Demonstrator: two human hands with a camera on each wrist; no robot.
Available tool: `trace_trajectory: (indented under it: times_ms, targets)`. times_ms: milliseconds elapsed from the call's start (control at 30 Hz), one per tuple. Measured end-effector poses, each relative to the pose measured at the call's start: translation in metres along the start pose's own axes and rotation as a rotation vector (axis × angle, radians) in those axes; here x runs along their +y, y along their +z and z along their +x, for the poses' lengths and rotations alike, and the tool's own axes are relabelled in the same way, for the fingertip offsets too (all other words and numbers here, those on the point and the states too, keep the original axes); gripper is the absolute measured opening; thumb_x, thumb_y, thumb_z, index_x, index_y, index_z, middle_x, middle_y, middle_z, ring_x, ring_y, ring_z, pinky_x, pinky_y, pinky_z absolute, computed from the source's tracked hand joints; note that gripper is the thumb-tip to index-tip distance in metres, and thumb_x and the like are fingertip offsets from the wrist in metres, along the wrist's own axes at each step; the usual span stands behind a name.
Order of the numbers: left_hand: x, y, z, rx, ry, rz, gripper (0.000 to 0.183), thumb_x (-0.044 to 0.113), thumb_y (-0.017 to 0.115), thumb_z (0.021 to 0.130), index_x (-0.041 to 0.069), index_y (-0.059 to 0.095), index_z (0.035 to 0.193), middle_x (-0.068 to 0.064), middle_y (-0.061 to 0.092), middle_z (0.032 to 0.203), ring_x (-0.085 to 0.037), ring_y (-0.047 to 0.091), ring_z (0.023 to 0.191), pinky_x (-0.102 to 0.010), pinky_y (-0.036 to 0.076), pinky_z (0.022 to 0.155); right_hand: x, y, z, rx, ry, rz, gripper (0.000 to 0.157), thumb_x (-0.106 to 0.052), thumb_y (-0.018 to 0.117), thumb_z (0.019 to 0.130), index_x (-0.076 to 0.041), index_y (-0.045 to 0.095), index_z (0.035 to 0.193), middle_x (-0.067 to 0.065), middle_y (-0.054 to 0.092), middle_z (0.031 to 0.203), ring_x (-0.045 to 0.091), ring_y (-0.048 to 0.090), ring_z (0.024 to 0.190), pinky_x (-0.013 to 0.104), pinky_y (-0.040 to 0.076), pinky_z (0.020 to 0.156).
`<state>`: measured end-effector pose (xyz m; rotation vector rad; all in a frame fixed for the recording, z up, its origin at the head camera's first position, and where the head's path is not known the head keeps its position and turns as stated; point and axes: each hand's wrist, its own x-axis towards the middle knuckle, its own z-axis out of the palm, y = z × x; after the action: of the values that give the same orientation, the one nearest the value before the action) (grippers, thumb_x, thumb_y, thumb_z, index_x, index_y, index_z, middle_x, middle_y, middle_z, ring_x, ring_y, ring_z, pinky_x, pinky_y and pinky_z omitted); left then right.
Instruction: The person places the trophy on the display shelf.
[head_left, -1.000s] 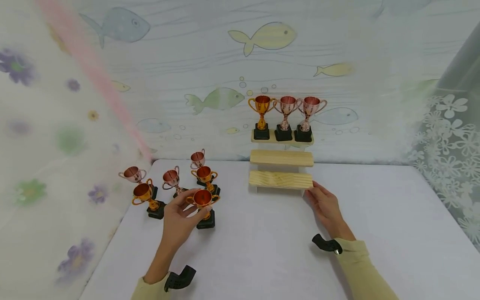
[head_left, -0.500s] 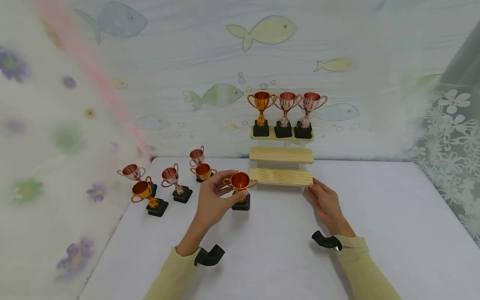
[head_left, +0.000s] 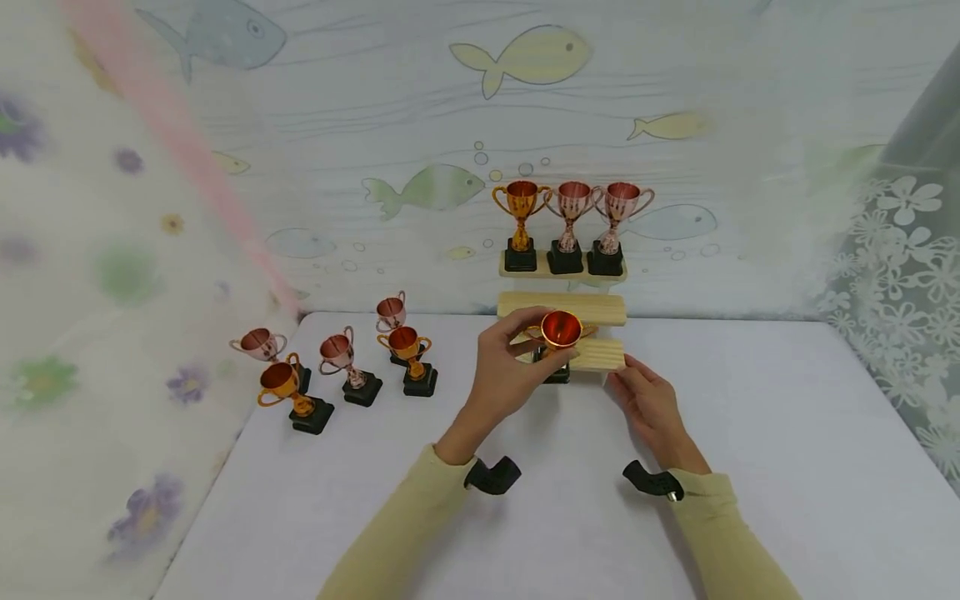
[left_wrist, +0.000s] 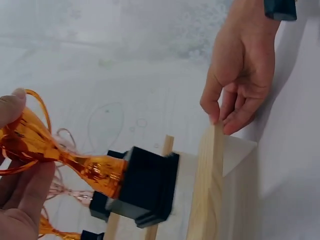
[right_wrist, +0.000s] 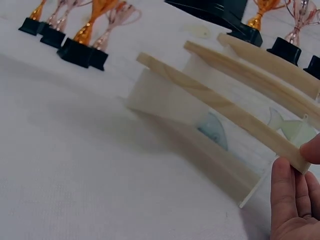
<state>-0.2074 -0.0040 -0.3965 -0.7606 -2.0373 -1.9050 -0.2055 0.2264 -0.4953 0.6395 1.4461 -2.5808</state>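
My left hand [head_left: 504,371] grips a small gold trophy cup [head_left: 561,331] by its bowl, thumb on the near side. In the left wrist view its black base [left_wrist: 150,185] points toward the stand's front board [left_wrist: 206,185], with a gap between them. From the head view the cup overlaps the two lower boards of the three-step wooden stand. My right hand [head_left: 651,412] pinches the right end of the lowest board [head_left: 603,357]; the right wrist view shows thumb above and fingers below that board [right_wrist: 215,102]. On the top step stand a gold trophy [head_left: 521,218] and two pink ones [head_left: 617,218].
Several more trophies stand at the table's left: a gold one [head_left: 300,402] and a pink one [head_left: 258,343] at the far left, a pink one [head_left: 348,367] beside them, then another gold one [head_left: 411,360]. A fish-patterned curtain [head_left: 420,125] hangs behind the stand.
My left hand has carried the gold trophy rightward and away from me, from beside the trophies on the left to in front of the stand. My right hand has stayed at the board's end.
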Motion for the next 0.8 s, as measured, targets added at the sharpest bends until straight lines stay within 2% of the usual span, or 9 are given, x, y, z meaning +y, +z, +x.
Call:
trace_trajectory:
  times_ms: [200, 400, 567, 800]
  targets:
    - [-0.015, 0.024, 0.033, -0.002, 0.029, -0.042, 0.049, 0.005, 0.085, 0.082, 0.002, 0.064, 0.127, -0.014, 0.066, 0.123, -0.022, 0.065, 0.109, -0.031, 0.06, 0.091, -0.002, -0.001, -0.001, 0.002, 0.011, -0.008, 0.058, -0.006, 0.05, 0.105, 0.0, 0.028, 0.159, -0.009, 0.065, 0.105, 0.0, 0.065, 0.099, 0.015, 0.052, 0.097]
    - [-0.026, 0.039, 0.063, -0.021, 0.023, -0.055, 0.051, 0.003, 0.082, 0.084, 0.0, 0.062, 0.131, -0.017, 0.065, 0.126, -0.025, 0.066, 0.11, -0.029, 0.06, 0.091, -0.002, 0.0, -0.001, -0.002, 0.009, 0.006, 0.059, -0.006, 0.052, 0.105, 0.001, 0.028, 0.158, -0.009, 0.066, 0.104, 0.0, 0.065, 0.099, 0.015, 0.051, 0.098]
    - [-0.032, 0.046, 0.081, -0.047, -0.034, -0.028, 0.049, 0.004, 0.081, 0.086, 0.0, 0.062, 0.131, -0.017, 0.063, 0.127, -0.022, 0.066, 0.108, -0.024, 0.058, 0.091, -0.002, 0.0, 0.0, 0.011, 0.003, -0.002, 0.057, -0.005, 0.05, 0.105, 0.002, 0.028, 0.157, -0.008, 0.064, 0.106, 0.0, 0.064, 0.099, 0.015, 0.051, 0.098]
    - [-0.038, 0.048, 0.098, -0.031, -0.074, 0.045, 0.047, 0.008, 0.082, 0.086, 0.0, 0.064, 0.13, -0.018, 0.066, 0.12, -0.024, 0.071, 0.101, -0.022, 0.06, 0.083, 0.0, 0.001, 0.0, 0.019, 0.005, -0.002, 0.059, -0.005, 0.05, 0.104, 0.001, 0.028, 0.158, -0.008, 0.062, 0.109, 0.0, 0.064, 0.1, 0.015, 0.05, 0.099]
